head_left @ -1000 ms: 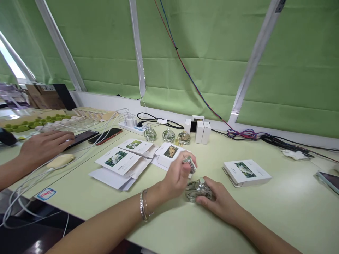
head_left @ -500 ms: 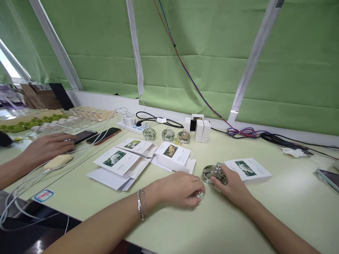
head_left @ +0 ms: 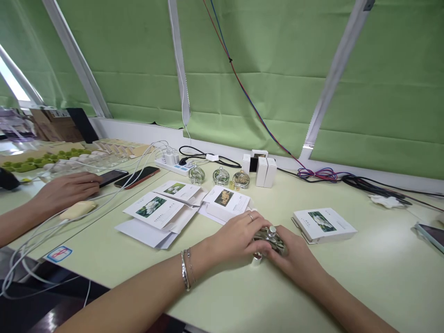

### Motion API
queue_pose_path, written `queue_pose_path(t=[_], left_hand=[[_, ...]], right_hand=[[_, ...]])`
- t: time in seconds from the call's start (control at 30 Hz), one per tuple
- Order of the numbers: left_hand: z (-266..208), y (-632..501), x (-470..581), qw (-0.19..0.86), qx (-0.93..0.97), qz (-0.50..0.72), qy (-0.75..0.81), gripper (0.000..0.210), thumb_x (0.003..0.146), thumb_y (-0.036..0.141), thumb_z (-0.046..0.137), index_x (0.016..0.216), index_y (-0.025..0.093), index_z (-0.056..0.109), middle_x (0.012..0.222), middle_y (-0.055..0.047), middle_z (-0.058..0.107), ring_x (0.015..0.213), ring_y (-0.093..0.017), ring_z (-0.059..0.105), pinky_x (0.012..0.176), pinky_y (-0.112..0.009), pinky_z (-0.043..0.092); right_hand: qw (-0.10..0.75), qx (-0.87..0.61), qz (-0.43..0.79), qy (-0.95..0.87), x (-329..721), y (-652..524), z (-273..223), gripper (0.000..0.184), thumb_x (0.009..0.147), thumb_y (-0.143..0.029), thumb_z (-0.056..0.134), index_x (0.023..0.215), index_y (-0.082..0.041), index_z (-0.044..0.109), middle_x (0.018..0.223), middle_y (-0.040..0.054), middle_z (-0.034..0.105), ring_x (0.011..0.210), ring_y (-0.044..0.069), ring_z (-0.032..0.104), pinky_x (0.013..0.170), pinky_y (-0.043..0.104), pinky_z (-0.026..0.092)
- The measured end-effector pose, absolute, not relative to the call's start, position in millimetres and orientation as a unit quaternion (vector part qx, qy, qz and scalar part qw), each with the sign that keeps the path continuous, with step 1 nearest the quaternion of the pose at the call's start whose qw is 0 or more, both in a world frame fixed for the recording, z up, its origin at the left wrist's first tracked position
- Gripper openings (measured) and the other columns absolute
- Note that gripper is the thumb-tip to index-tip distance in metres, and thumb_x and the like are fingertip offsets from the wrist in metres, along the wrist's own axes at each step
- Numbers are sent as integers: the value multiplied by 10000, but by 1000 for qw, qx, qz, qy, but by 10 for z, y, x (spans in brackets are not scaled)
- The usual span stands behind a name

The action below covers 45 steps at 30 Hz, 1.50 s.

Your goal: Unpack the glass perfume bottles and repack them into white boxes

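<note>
A flat, rounded glass perfume bottle [head_left: 274, 238] with a silver spray neck is between my hands, low over the table. My left hand [head_left: 236, 235] is closed on its left side, with a ring and bracelets showing on that arm. From the right, my right hand [head_left: 297, 253] grips the same bottle, its thumb along the near side. Just below my left thumb is a small shiny cap [head_left: 256, 259]; whether the thumb touches it I cannot tell. A white box [head_left: 324, 225] with a flower picture lies to the right of my right hand.
Opened flower-print boxes [head_left: 152, 212] lie at the left, with another box [head_left: 225, 201] beside them. Several bottles [head_left: 220, 176] stand behind, near small white boxes [head_left: 266, 172] and a power strip [head_left: 173, 165]. Another person's hand [head_left: 71, 188] rests by a phone [head_left: 113, 177] at far left.
My right hand has brought the bottle left and nearer, away from the white box. My left hand has moved from the small cap onto the bottle, leaving the cap below it.
</note>
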<state>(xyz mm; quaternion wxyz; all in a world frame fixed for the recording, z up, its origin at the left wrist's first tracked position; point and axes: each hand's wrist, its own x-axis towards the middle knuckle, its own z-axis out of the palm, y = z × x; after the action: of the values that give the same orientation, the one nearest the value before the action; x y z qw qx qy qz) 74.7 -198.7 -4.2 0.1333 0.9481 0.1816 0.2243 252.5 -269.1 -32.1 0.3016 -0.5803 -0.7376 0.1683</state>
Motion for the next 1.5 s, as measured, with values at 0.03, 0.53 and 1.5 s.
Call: queue_pose_path(t=[0.03, 0.53, 1.5], left_hand=[[-51, -1995, 756, 137, 948, 216, 189, 287, 848, 316, 555, 1086, 165, 500, 1015, -77, 566, 942, -207, 518, 814, -324, 442], [-61, -2052, 806, 354, 866, 205, 287, 224, 784, 351, 603, 933, 195, 543, 895, -12, 587, 782, -165, 596, 681, -253, 444], [-73, -1999, 813, 392, 859, 204, 259, 240, 759, 379, 635, 844, 191, 512, 747, 30, 566, 607, -117, 562, 547, -201, 386]], right_hand=[[294, -584, 187, -733, 2525, -2693, -310, 168, 844, -378, 480, 893, -219, 466, 796, 30, 614, 699, 194, 574, 596, 291, 431], [386, -536, 39, -750, 2558, -2689, -198, 190, 907, -346, 419, 964, -227, 556, 834, 34, 592, 744, 163, 552, 635, 268, 444], [391, -499, 1, -773, 2536, -2609, -235, 185, 925, -227, 376, 849, -221, 544, 764, 9, 552, 685, 129, 535, 580, 230, 417]])
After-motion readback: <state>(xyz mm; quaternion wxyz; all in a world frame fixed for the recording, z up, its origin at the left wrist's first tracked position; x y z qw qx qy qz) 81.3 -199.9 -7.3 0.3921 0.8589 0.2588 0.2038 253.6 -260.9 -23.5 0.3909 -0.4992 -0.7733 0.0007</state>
